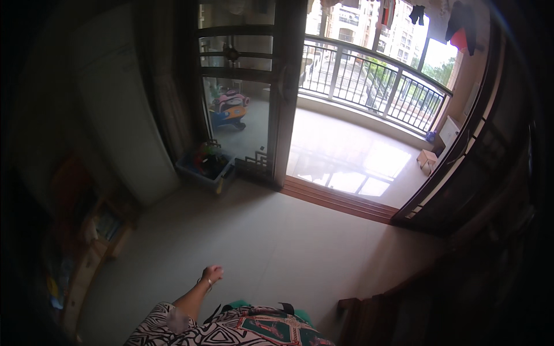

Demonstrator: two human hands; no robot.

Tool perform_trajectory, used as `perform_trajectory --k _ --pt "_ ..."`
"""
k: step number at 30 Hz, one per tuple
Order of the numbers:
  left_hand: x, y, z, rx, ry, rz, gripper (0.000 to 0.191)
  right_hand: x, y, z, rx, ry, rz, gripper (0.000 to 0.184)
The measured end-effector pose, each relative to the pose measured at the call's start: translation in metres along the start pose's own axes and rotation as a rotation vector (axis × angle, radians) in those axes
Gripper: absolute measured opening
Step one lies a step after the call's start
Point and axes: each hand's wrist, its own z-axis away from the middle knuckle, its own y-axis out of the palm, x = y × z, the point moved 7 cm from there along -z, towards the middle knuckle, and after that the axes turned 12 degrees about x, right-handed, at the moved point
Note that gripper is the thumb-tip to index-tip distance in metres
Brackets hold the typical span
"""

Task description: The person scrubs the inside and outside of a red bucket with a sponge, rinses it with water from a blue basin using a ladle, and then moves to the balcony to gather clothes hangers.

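Observation:
My left hand (213, 272) hangs over the pale tiled floor (259, 242), its fingers curled in and a bracelet at the wrist. Nothing shows in it, though the inside of the fist is hidden. My right hand is out of view. Below me is the front of a patterned shirt (259, 326), with bits of green clothing past its hem. Before me a glazed sliding door stands partly open, its dark frame (286, 95) left of the opening, and a reddish-brown threshold track (337, 201) crosses the floor there.
A plastic bin of toys (207, 177) stands by the door. Wooden furniture (84, 268) lines the left, dark wooden furniture (359, 315) the lower right. Beyond the threshold are a cardboard box (427, 158), a balcony railing (372, 82) and hanging clothes (462, 26). A ride-on toy (229, 112) shows through the glass.

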Motion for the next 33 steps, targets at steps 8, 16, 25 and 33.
perform_trajectory --k 8,16,25,33 --pt "-0.155 0.118 -0.167 -0.023 -0.032 0.125 0.032 0.131 -0.19 -0.121 -0.007 0.012 -0.077 0.037" --pt "-0.116 0.141 -0.211 -0.215 -0.424 0.141 0.026 0.383 -0.537 -0.241 -0.356 -0.331 -0.078 0.037" --pt "-0.228 0.165 -0.529 0.001 -0.652 0.132 0.014 0.563 -0.65 -0.318 -0.423 -0.32 -0.034 0.038" --pt "-0.614 0.315 -0.78 0.243 0.001 -0.02 0.026 0.413 -0.581 -0.347 -0.025 0.232 -0.122 0.038"
